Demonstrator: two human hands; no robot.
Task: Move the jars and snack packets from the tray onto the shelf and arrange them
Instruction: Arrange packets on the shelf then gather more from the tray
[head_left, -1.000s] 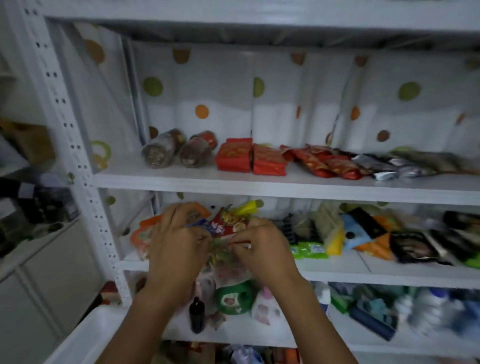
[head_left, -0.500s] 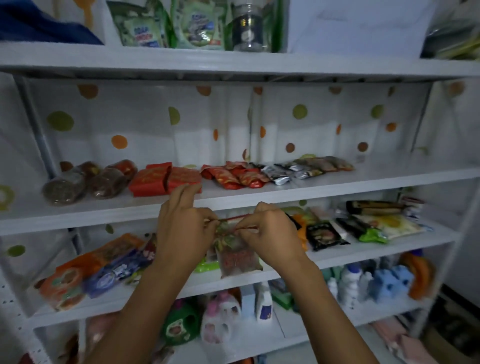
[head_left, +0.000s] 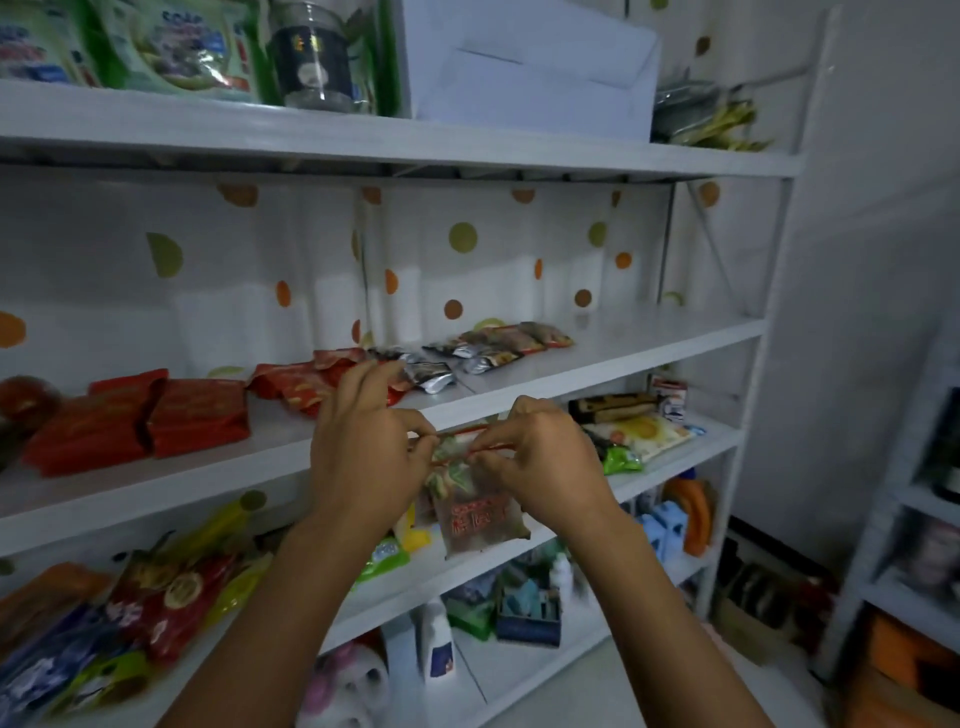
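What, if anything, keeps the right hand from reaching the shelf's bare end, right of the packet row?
Likely yes, nothing blocks it: the right hand sits just below the shelf, bare past the row. It shares the packet with the left hand.

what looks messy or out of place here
Nothing looks spilled. The bags at the left of the lower shelf lie in a loose overlapping heap, unlike the flat row of red packs on the shelf above. One packet is off the shelves, pinched at its top by the left hand and right hand.

text: none legible | snack packet (head_left: 480, 519): red print blurred | jar (head_left: 311, 57): label unreadable
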